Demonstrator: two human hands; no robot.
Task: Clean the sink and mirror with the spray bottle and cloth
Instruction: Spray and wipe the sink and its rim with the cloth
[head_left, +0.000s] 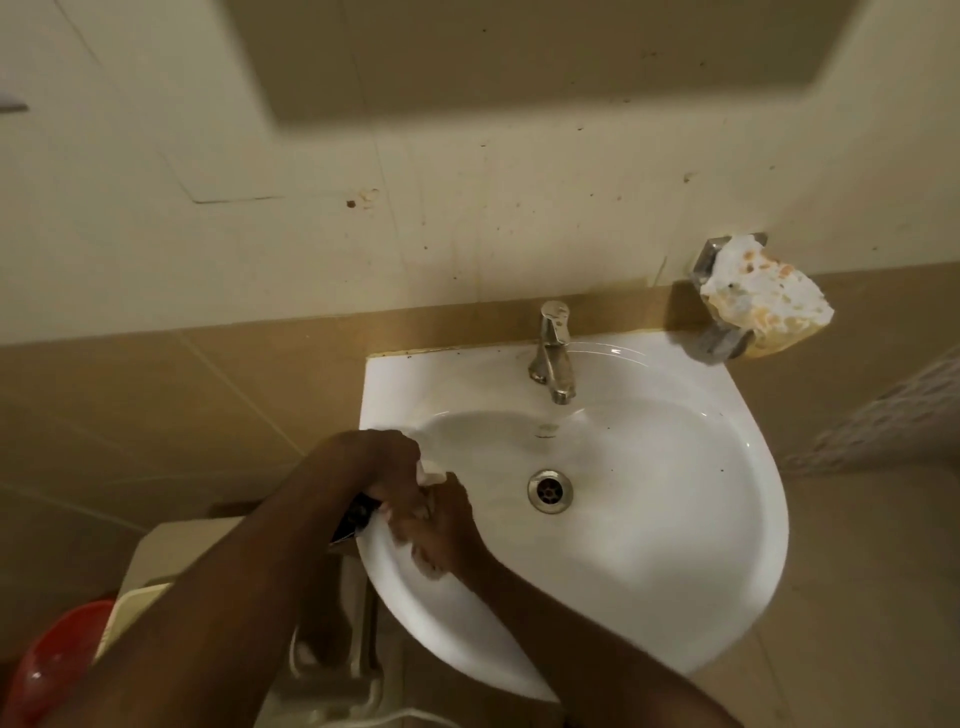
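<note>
The white corner sink (675, 519) hangs on the tiled wall, with a steel tap (553, 353) at its back and a drain (549, 490) in the bowl. Both hands meet at the sink's left rim. My left hand (387, 467) is closed around what looks like the spray bottle (356, 519): a dark body shows below the fist and a white tip pokes out toward the bowl. My right hand (441, 525) presses a pale cloth (431, 566) against the inner left rim; the fingers hide most of the cloth. The mirror's lower part (519, 52) shows blurred at the top.
A metal soap holder (722, 332) holding a worn white and yellow sponge-like lump (763, 301) is fixed to the wall right of the tap. A red plastic basin (57, 660) and a pale cistern lid (171, 551) sit low on the left. Pipes run under the sink.
</note>
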